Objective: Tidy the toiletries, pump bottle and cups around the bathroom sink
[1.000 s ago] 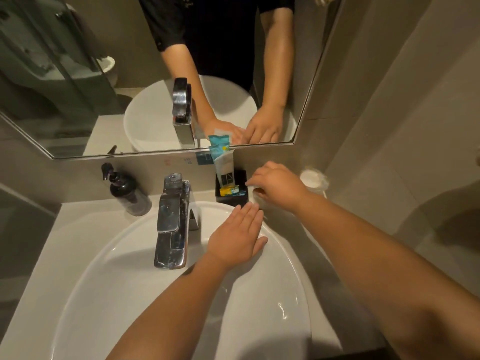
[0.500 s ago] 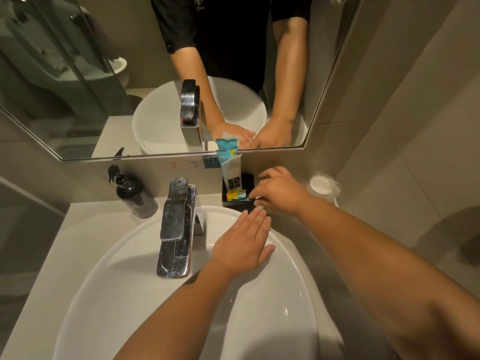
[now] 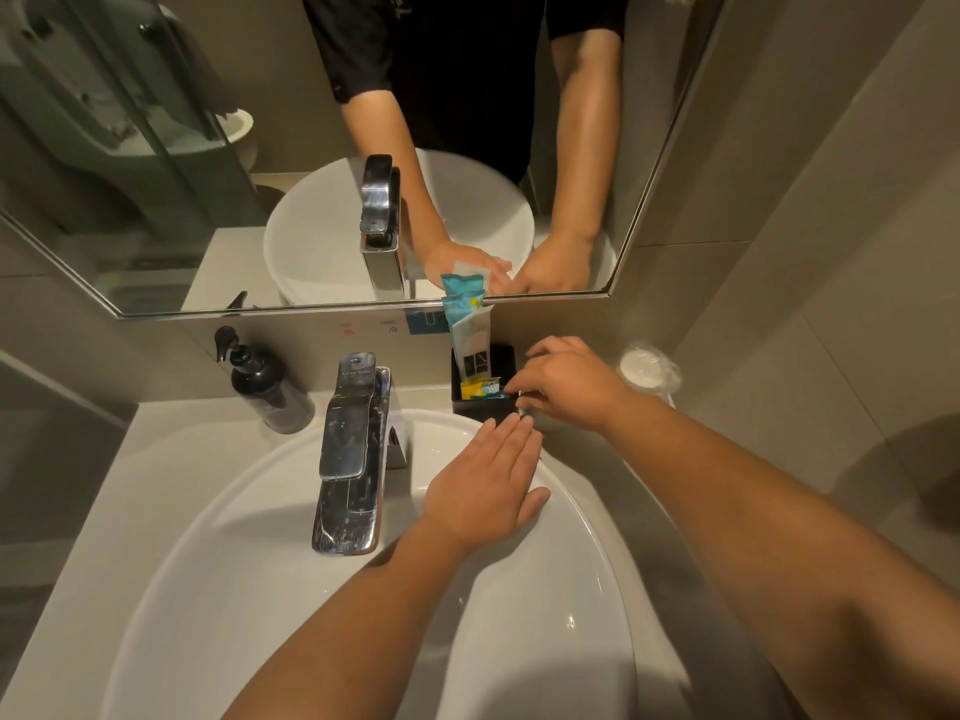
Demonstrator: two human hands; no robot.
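A black toiletry box (image 3: 500,360) stands on the counter behind the sink, against the wall. It holds an upright white and teal tube (image 3: 470,332) and a yellow and blue sachet (image 3: 477,389). My right hand (image 3: 569,387) is at the box's right front corner, fingers curled and pinched on its edge, fingertips touching the sachet. My left hand (image 3: 483,493) lies flat and open on the sink's back rim, just in front of the box. A dark pump bottle (image 3: 266,389) stands left of the tap. A plastic-wrapped cup (image 3: 649,368) sits behind my right wrist.
The chrome tap (image 3: 353,449) rises between the pump bottle and the box. The white basin (image 3: 234,563) fills the foreground. A mirror (image 3: 156,200) hangs above the counter, and a tiled wall (image 3: 779,252) closes in on the right.
My right hand has slid a little left, from beside the box onto its right front corner. My left hand stays flat on the rim.
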